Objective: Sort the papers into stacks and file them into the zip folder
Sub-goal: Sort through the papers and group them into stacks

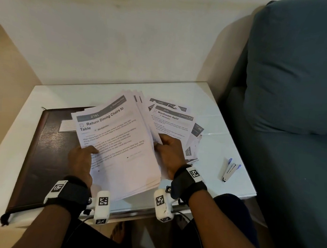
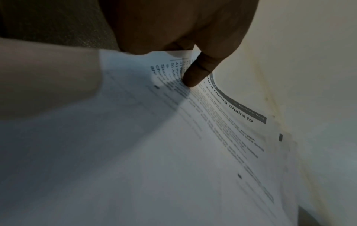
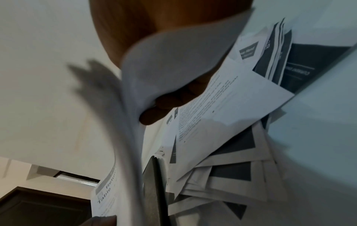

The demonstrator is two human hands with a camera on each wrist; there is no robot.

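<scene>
The bundle of papers is lifted between both hands just above the white table, its top sheet headed "Return Dining Chairs to Table", its long axis running from the person's lap up and away to the right; the left hand grips the near left edge, thumb pressed on the print, and the right hand clasps the right edge with fingers curled under the sheets; the far ends fan apart, so the bundle is not yet squared. The zip folder lies flat directly below and to the left, nearer the left hand, its long side running toward the wall and its near corner overhanging the table edge; a loose heap of unsorted sheets, "Mouthwash Refill" on top, sits just beside the right hand. A stapler rests well apart to the right, near the sofa. Open table remains behind the papers toward the wall; setting down leftward onto the folder looks the easiest path.
</scene>
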